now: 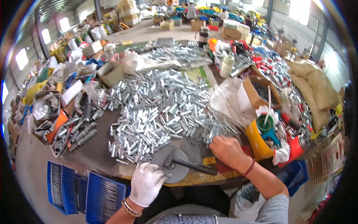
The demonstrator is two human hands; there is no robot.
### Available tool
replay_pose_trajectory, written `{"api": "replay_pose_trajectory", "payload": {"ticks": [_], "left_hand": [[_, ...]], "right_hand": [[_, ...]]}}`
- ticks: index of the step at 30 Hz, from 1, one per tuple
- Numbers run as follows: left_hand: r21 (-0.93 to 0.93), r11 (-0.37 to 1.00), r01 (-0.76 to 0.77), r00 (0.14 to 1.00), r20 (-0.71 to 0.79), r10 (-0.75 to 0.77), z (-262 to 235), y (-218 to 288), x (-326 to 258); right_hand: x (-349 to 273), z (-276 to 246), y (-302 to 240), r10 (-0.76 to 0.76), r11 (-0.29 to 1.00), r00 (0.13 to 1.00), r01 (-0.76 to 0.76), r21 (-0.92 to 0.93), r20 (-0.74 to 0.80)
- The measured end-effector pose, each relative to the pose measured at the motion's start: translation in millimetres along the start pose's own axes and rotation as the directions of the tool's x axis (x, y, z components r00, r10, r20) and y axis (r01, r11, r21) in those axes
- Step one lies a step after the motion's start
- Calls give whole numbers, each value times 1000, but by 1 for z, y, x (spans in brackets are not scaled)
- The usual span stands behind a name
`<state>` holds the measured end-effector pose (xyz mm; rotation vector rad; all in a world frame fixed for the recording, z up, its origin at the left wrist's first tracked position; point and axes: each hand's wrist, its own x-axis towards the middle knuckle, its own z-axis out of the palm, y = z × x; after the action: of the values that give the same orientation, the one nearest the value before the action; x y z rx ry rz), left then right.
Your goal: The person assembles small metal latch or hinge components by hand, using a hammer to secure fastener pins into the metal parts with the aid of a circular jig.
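Observation:
My left hand (148, 184), in a white glove, is at the near table edge beside a round grey disc (179, 172). Its fingers are curled together, and what they pinch is too small to make out. Across the disc lies what looks like a hammer (194, 166), with a grey head and dark handle. My bare right hand (232, 153) reaches over the table, its fingers closed at a small heap of dark, fine pieces (200, 139); anything between them is hidden. Beyond both hands spreads a wide pile of short silvery metal tubes (160, 108).
Blue trays (106, 198) of thin metal rods stand below the table at left. A yellow container (258, 140), a cardboard box (257, 89) and a white bottle (226, 66) crowd the right. Mixed metal parts (80, 134) are heaped at left. People (191, 12) are far back.

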<state>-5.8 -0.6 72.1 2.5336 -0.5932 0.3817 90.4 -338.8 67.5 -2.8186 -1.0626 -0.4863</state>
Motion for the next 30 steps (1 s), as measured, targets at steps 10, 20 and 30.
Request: {"api": "replay_pose_trajectory", "payload": {"ticks": [10, 20, 30], "left_hand": [[-32, 999, 4, 999, -52, -6, 3, -11, -10], [-51, 999, 15, 999, -41, -18, -1, -5, -13], [-133, 990, 55, 993, -100, -69, 5, -13, -11]], "right_hand": [[0, -4, -22, 6, 990, 999, 0, 141, -41], [-16, -2, -35, 205, 950, 979, -204, 237, 22], [10, -17, -107, 18, 821, 999, -39, 570, 43]]}}
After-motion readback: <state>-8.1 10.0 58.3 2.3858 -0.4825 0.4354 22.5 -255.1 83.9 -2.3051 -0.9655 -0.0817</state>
